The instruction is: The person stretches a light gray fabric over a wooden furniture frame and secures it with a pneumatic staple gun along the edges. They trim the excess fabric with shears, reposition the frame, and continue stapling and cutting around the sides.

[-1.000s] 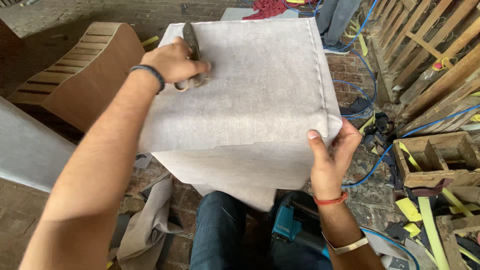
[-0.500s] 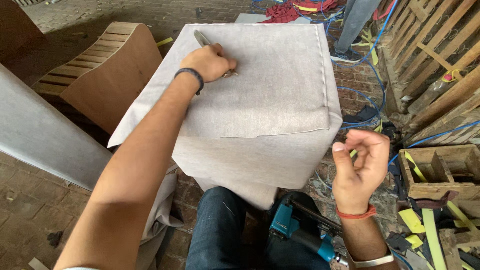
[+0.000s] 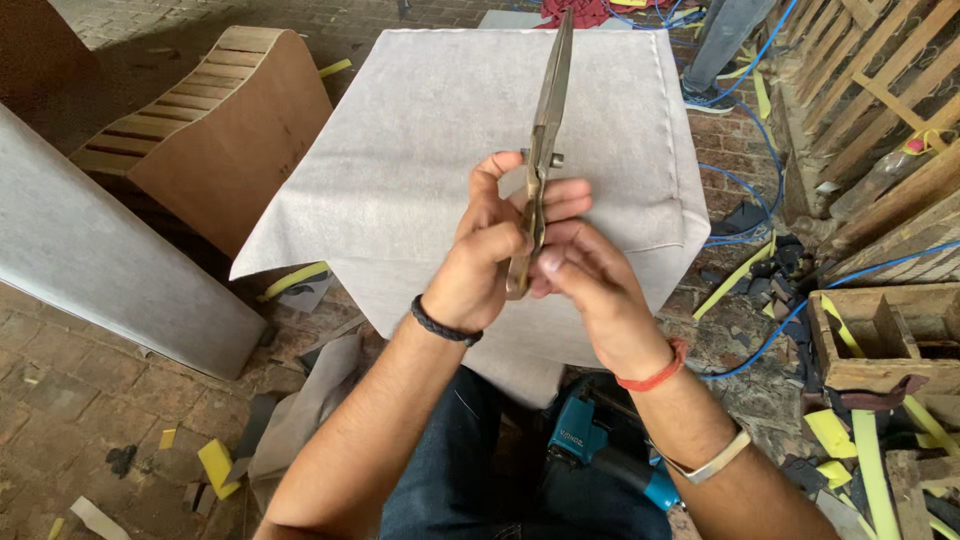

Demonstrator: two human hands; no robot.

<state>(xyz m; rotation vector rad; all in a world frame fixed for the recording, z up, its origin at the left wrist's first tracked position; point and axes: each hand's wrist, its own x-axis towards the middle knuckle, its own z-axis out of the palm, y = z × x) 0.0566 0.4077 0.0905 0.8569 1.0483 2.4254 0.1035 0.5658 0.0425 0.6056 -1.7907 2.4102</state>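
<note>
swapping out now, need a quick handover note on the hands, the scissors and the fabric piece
Left hand: gripping the handles of the scissors, blades shut and pointing up and away.
Right hand: fingers on the same handles from the other side.
Grey fabric-covered block: in front of the knees, fabric draped loose over its near edge.
Teal power tool: on the floor by the legs.
Done or left: no cut visible in the fabric.

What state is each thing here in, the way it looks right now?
Scissors: blades closed, pointing up, held in both hands.
Left hand: gripping the handles.
Right hand: on the handles too.
Grey fabric: spread flat over a block, edges hanging.
Teal power tool: lying on the lap, untouched.
</note>
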